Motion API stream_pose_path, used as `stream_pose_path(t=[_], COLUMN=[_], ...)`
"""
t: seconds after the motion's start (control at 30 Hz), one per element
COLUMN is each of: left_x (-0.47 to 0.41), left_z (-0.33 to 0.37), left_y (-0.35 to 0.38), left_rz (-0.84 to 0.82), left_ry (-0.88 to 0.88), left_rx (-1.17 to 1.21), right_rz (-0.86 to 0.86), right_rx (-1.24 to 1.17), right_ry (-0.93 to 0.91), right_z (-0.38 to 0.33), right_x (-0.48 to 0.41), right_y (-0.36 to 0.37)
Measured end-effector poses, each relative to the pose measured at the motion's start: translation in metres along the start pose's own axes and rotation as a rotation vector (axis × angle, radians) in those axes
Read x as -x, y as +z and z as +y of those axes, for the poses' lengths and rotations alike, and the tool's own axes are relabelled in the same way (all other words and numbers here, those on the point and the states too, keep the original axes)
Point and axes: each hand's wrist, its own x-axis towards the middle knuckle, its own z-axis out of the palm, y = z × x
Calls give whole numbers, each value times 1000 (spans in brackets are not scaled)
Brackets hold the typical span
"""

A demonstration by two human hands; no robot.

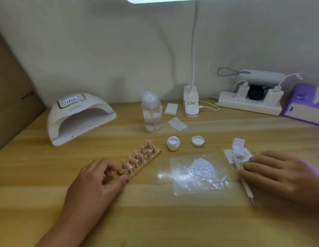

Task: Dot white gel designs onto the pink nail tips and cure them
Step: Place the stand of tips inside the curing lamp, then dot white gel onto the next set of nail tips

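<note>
Several pink nail tips (pixel 135 155) stand on metal pegs in two rows on a wooden holder strip (pixel 152 156) at the centre of the table. My left hand (pixel 96 182) pinches the near end of the strip between thumb and fingers. An open jar of white gel (pixel 173 143) sits just right of the strip, its lid (pixel 198 140) beside it. My right hand (pixel 283 177) lies flat, fingers straight, over a thin dotting tool (pixel 247 190) on the table. A shiny clear sheet (pixel 199 172) with smeared gel lies between my hands.
A white curing lamp (pixel 78 116) with a lit display stands at the back left, opening toward me. A clear pump bottle (pixel 152 114), wipes (pixel 177 123), a clip lamp base (pixel 191 104), a power strip (pixel 249 104) and a purple tissue box (pixel 304 104) line the back.
</note>
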Motion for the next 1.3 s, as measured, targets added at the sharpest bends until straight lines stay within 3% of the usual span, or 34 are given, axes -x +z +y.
stream_pose_path(t=[0.27, 0.53, 0.8, 1.03, 1.3], left_x=[-6, -10, -14, -7, -9], left_z=[1, 7, 5, 1, -4], left_y=[4, 5, 9, 9, 14], left_rz=[41, 15, 31, 10, 5], left_ry=[-24, -2, -55, -5, 63], left_rx=[-15, -156, -34, 68, 118], right_rz=[380, 560, 561, 506, 500], right_rx=[-91, -618, -632, -596, -635], right_ry=[468, 1092, 1101, 1028, 1080], right_z=[-19, -60, -60, -68, -69], right_x=[-34, -61, -43, -41, -42], right_y=[-19, -4, -1, -3, -3])
